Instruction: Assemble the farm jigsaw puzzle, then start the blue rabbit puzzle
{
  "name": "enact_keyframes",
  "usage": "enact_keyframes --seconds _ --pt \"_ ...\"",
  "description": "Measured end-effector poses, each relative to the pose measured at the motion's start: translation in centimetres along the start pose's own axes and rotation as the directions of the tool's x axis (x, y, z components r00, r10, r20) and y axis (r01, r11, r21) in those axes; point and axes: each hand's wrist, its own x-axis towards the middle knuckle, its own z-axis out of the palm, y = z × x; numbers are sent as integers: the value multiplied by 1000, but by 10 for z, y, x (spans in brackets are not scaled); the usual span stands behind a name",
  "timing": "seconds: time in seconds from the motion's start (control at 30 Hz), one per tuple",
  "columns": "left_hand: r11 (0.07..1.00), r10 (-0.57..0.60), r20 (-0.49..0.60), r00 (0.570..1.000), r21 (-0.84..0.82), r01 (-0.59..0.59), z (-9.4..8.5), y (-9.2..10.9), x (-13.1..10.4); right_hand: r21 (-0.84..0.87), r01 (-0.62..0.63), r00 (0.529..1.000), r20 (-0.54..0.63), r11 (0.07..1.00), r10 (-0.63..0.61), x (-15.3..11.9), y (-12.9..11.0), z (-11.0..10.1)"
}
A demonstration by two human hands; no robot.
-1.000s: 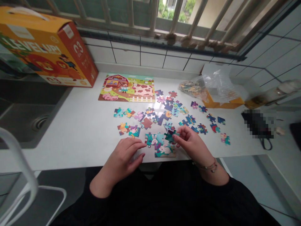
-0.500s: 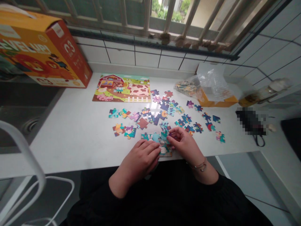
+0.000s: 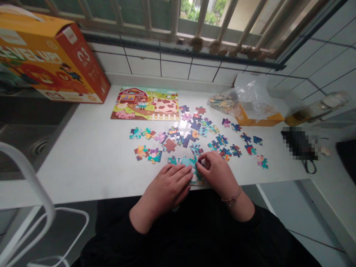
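A joined patch of teal jigsaw puzzle (image 3: 178, 161) with a white rabbit lies near the counter's front edge. My left hand (image 3: 169, 185) rests flat across it, fingers stretched out and covering much of the picture. At the patch's right side, my right hand (image 3: 219, 170) has thumb and forefinger pinched on a puzzle piece (image 3: 199, 161), mostly hidden by the fingers. Just beyond both hands, several loose puzzle pieces are scattered, among them a brown one (image 3: 169, 145), a teal-and-blue one (image 3: 196, 149) and a purple-and-teal one (image 3: 155, 155).
A finished farm puzzle (image 3: 144, 105) lies at the back of the white counter (image 3: 91, 159). An orange box (image 3: 55, 63) stands left beside a sink (image 3: 25, 148). At the back right are a bag of sticks (image 3: 222, 103), an open yellow box (image 3: 260, 119) and a bottle (image 3: 319, 107).
The pinched piece has come down onto the right part of the patch, my right fingers shifting slightly left. My left hand stays on the patch.
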Motion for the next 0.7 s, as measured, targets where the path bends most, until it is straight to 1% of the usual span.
enact_keyframes --seconds 0.17,0.27,0.37,0.43,0.53,0.7 --pt "1000 6 20 1000 5 -6 -2 -1 1 -32 67 998 -14 997 -67 -2 -1 2" --pt "1000 11 22 1000 5 -11 -3 -1 2 -79 189 981 -39 979 -192 -1 -3 2" --pt "1000 13 22 1000 -3 -13 -3 -1 2 -217 295 953 -4 931 -303 0 -4 4" --pt "1000 12 16 1000 -6 -12 -2 -1 1 -281 314 947 28 907 -319 0 -3 5" --pt "1000 10 8 1000 1 -10 -2 -2 1 -310 307 950 49 900 -308 0 0 6" --pt "1000 9 -34 999 14 -9 1 -4 2 -296 284 956 15 912 -293 -3 8 2"
